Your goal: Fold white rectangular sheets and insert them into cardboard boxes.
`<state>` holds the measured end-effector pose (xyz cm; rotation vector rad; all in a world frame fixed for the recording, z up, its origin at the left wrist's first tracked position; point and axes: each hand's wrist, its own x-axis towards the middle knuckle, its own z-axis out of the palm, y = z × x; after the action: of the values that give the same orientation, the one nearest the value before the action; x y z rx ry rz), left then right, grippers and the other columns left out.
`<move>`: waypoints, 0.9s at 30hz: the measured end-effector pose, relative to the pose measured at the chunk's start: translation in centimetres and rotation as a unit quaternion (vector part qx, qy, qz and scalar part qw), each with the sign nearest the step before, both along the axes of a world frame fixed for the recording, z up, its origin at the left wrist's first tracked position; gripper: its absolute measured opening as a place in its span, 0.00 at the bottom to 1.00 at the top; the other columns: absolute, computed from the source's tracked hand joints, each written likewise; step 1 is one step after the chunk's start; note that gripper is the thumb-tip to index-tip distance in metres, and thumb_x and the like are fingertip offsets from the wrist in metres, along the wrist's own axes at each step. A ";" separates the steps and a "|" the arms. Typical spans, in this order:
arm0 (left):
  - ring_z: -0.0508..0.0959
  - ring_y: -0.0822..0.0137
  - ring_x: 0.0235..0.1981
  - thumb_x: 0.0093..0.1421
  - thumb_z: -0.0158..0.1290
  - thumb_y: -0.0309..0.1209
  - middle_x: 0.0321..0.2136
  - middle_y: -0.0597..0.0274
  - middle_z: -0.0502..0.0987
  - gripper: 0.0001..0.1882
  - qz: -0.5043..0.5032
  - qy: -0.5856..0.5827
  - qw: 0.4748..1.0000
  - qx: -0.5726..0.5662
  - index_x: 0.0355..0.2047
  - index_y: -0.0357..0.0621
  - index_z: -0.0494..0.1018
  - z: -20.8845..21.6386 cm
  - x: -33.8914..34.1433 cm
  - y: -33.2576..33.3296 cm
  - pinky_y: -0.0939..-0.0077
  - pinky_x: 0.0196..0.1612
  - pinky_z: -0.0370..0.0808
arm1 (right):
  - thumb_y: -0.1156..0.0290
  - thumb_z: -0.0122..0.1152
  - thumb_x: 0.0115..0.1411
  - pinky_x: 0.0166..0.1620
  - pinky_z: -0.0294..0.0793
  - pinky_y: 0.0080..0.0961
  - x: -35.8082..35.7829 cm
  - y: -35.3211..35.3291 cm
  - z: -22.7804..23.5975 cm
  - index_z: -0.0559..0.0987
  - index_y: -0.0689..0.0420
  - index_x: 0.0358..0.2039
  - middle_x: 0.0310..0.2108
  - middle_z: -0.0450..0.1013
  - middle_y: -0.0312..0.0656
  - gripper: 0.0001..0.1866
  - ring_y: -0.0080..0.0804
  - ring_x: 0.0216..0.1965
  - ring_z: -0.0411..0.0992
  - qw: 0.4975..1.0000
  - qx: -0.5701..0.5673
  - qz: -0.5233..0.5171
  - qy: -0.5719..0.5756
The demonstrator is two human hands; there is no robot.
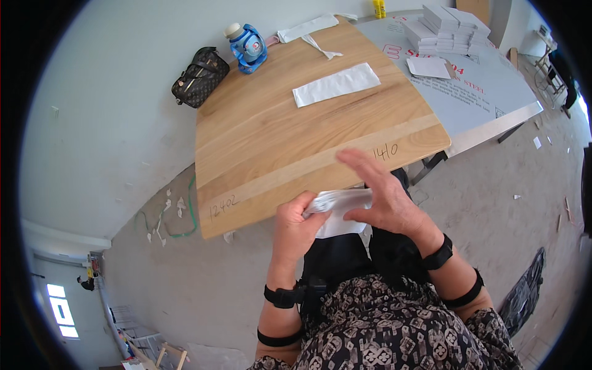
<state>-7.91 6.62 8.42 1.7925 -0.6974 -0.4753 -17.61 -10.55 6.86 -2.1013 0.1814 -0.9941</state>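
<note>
Head view, looking down over the near edge of the wooden tabletop. Both hands work just off that near edge, above the lap. Left hand is closed on the left end of a white folded sheet, thumb on top. Right hand lies over the sheet's right part, fingers spread and extended, palm down, pressing or smoothing rather than gripping (whether the thumb pinches underneath cannot be told). The sheet's long axis runs roughly left to right between the two hands; a lower flap hangs toward the body. Each hand is in contact, so neither is nearer. Farther out on the wood, well apart from the hands, lies a flat white strip, long axis also roughly left-right, slightly tilted. Beyond it: a blue bottle, a dark patterned bag at the far left corner, more white strips at the far edge. To the right, a grey board carries a stack of white boxes. Nothing stands between the hands and the flat strip.
</note>
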 end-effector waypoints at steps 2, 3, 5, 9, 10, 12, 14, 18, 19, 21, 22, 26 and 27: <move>0.72 0.80 0.25 0.51 0.61 0.20 0.25 0.68 0.77 0.08 -0.052 -0.059 0.995 0.053 0.33 0.36 0.77 1.5 -0.3 -0.7 0.82 0.29 0.70 | 0.76 0.71 0.39 0.41 0.73 0.37 -0.1 0.0 0.7 0.76 0.60 0.43 0.34 0.76 0.48 0.26 0.49 0.40 0.74 0.980 0.026 0.185 0.073; 0.71 0.80 0.25 0.51 0.61 0.20 0.23 0.69 0.76 0.07 -0.060 -0.065 0.994 0.062 0.31 0.37 0.76 2.0 -0.6 -1.1 0.83 0.28 0.69 | 0.76 0.70 0.41 0.36 0.73 0.33 -0.1 0.1 0.9 0.78 0.61 0.37 0.27 0.76 0.48 0.19 0.49 0.32 0.74 0.969 0.053 0.204 0.132; 0.70 0.81 0.24 0.51 0.61 0.21 0.22 0.69 0.75 0.06 -0.066 -0.071 0.993 0.068 0.30 0.37 0.76 2.2 -0.7 -1.5 0.83 0.27 0.68 | 0.77 0.69 0.43 0.34 0.73 0.30 0.0 0.1 0.6 0.78 0.61 0.33 0.23 0.74 0.47 0.14 0.43 0.28 0.75 0.962 0.097 0.209 0.150; 0.72 0.77 0.25 0.52 0.59 0.21 0.24 0.65 0.76 0.09 0.022 -0.039 0.997 -0.065 0.34 0.36 0.74 1.2 -0.5 -1.4 0.81 0.30 0.71 | 0.82 0.65 0.47 0.30 0.71 0.23 -0.6 0.0 0.3 0.79 0.64 0.26 0.19 0.74 0.40 0.04 0.19 0.26 0.73 0.926 0.277 0.181 0.181; 0.72 0.78 0.26 0.52 0.60 0.21 0.27 0.67 0.76 0.10 0.067 0.013 0.987 -0.146 0.36 0.35 0.74 0.4 -0.2 -1.2 0.84 0.31 0.70 | 0.82 0.65 0.47 0.30 0.71 0.23 -0.5 0.3 0.1 0.79 0.64 0.26 0.19 0.74 0.40 0.04 0.19 0.26 0.73 0.927 0.274 0.180 0.181; 0.73 0.76 0.28 0.53 0.59 0.20 0.36 0.62 0.75 0.17 0.125 -0.043 0.980 -0.147 0.43 0.35 0.71 -0.8 -0.4 -0.6 0.84 0.33 0.71 | 0.83 0.64 0.49 0.29 0.68 0.21 -0.2 0.9 -0.6 0.79 0.66 0.28 0.20 0.73 0.32 0.04 0.12 0.27 0.67 0.875 0.455 0.149 0.077; 0.74 0.76 0.30 0.52 0.59 0.19 0.43 0.59 0.73 0.21 0.225 -0.177 0.946 -0.152 0.47 0.37 0.68 -1.3 -1.3 -0.2 0.82 0.34 0.71 | 0.84 0.64 0.50 0.29 0.68 0.19 -0.1 0.9 -1.1 0.79 0.66 0.29 0.22 0.73 0.29 0.05 0.13 0.26 0.66 0.875 0.462 0.132 0.064; 0.79 0.67 0.36 0.51 0.58 0.17 0.58 0.51 0.64 0.43 0.127 0.094 0.970 -0.182 0.65 0.38 0.50 0.0 -4.2 -1.2 0.87 0.21 0.68 | 0.83 0.64 0.50 0.33 0.70 0.17 -0.2 1.2 -1.5 0.80 0.64 0.31 0.24 0.75 0.31 0.06 0.14 0.29 0.68 0.906 0.406 0.097 0.078; 0.80 0.63 0.36 0.51 0.58 0.16 0.62 0.48 0.59 0.50 0.097 0.132 0.970 -0.180 0.68 0.41 0.41 -0.5 -3.8 -1.2 0.89 0.15 0.64 | 0.83 0.64 0.51 0.33 0.70 0.17 -0.3 1.5 -1.2 0.81 0.64 0.31 0.24 0.76 0.31 0.06 0.14 0.30 0.69 0.917 0.378 0.101 0.074; 0.80 0.65 0.33 0.51 0.58 0.16 0.62 0.47 0.59 0.50 0.072 0.229 0.951 -0.194 0.69 0.43 0.41 -0.8 -3.0 -1.2 0.88 0.15 0.65 | 0.82 0.64 0.51 0.33 0.70 0.16 -0.5 2.1 -0.5 0.81 0.63 0.31 0.24 0.75 0.31 0.05 0.14 0.29 0.68 0.921 0.368 0.119 0.056; 0.80 0.68 0.31 0.51 0.58 0.15 0.62 0.46 0.58 0.50 0.045 0.322 0.923 -0.205 0.69 0.45 0.41 -0.8 -2.7 -1.3 0.87 0.14 0.65 | 0.81 0.64 0.52 0.33 0.69 0.16 -0.5 2.4 -0.4 0.81 0.63 0.31 0.24 0.75 0.30 0.05 0.14 0.29 0.68 0.923 0.359 0.135 0.036; 0.78 0.71 0.22 0.58 0.59 0.25 0.39 0.55 0.77 0.19 0.049 0.409 0.885 -0.219 0.50 0.38 0.69 -2.5 -2.5 -1.3 0.86 0.12 0.62 | 0.80 0.63 0.53 0.35 0.71 0.17 -0.5 2.7 -1.7 0.81 0.63 0.34 0.27 0.78 0.33 0.06 0.17 0.31 0.72 0.895 0.426 0.129 0.036; 0.78 0.71 0.22 0.58 0.59 0.25 0.39 0.55 0.77 0.19 0.050 0.409 0.884 -0.219 0.50 0.38 0.69 -2.5 -2.6 -1.4 0.86 0.12 0.62 | 0.80 0.63 0.53 0.35 0.71 0.17 -0.4 2.8 -1.7 0.81 0.63 0.34 0.27 0.78 0.33 0.06 0.17 0.31 0.72 0.894 0.427 0.129 0.037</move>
<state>-10.54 5.26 5.88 1.0406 -0.0908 -0.8543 -18.05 -7.80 5.14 -1.3009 0.3034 -0.5209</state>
